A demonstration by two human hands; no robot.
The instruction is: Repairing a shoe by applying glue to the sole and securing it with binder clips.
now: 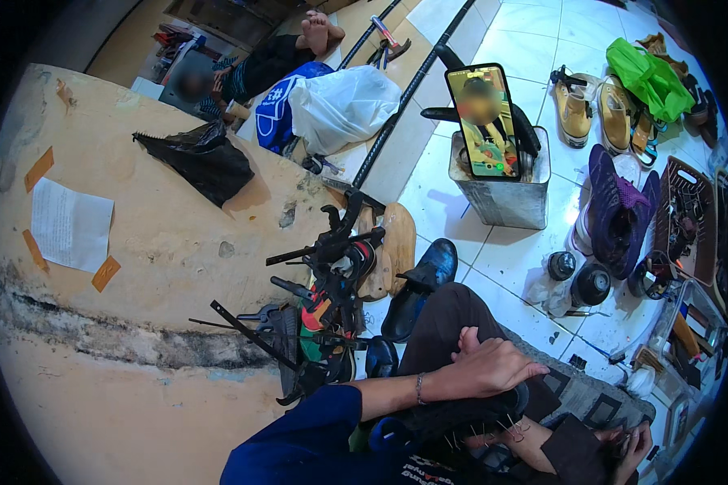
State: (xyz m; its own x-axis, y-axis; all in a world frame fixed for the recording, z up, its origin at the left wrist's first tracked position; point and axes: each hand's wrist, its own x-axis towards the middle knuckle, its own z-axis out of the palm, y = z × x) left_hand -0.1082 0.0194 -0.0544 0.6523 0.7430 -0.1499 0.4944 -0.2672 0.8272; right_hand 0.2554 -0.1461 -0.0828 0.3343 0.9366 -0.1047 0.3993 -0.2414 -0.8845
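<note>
My left hand (493,369), with a bracelet at its wrist, is closed over the top of a black shoe-like piece (435,416) on my lap. Its fingertips are hidden, so what they hold is unclear. Small wire clips (505,428) line the piece's lower edge. My bare toes (467,339) show just behind that hand. My right hand (632,449) is low at the right, beside my dark trouser leg, its fingers curled round a small dark thing I cannot make out. A black shoe (416,287) stands beyond my knee, next to wooden shoe forms (398,238).
Black clamps (336,242) crowd the left wall (121,307). A phone (481,121) rests on a metal can (501,198). Shoes (619,202), a basket (683,210) and a tool box (687,331) line the right. Another person (259,73) lies beyond plastic bags (344,105).
</note>
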